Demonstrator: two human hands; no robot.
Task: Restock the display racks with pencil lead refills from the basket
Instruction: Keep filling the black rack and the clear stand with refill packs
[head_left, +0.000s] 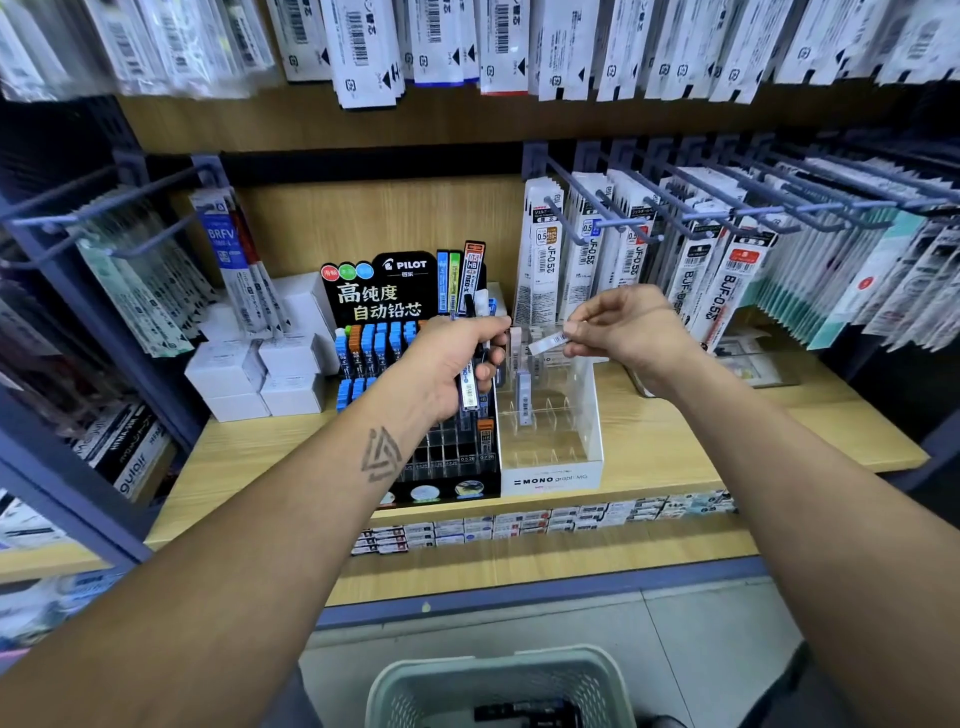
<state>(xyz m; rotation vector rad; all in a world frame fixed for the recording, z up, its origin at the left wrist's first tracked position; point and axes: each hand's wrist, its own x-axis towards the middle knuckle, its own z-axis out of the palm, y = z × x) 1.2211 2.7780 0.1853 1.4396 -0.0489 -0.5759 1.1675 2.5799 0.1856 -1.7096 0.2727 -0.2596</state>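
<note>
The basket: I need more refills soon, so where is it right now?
In the head view the basket sits on the floor at the bottom centre, below the shelf edge and between the person's forearms, with dark packs inside.

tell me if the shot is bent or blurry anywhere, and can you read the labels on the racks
Head view: wide-angle bending curves the hanging packs at the edges, where they smear; the black Pilot rack and clear Mono rack read sharply; even light, mild glare on the Mono rack's plastic.

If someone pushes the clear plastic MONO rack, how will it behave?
The clear plastic MONO rack probably is light: it holds only a few refills. It stands on the smooth wooden shelf, so it may slide rather than tip.
</note>
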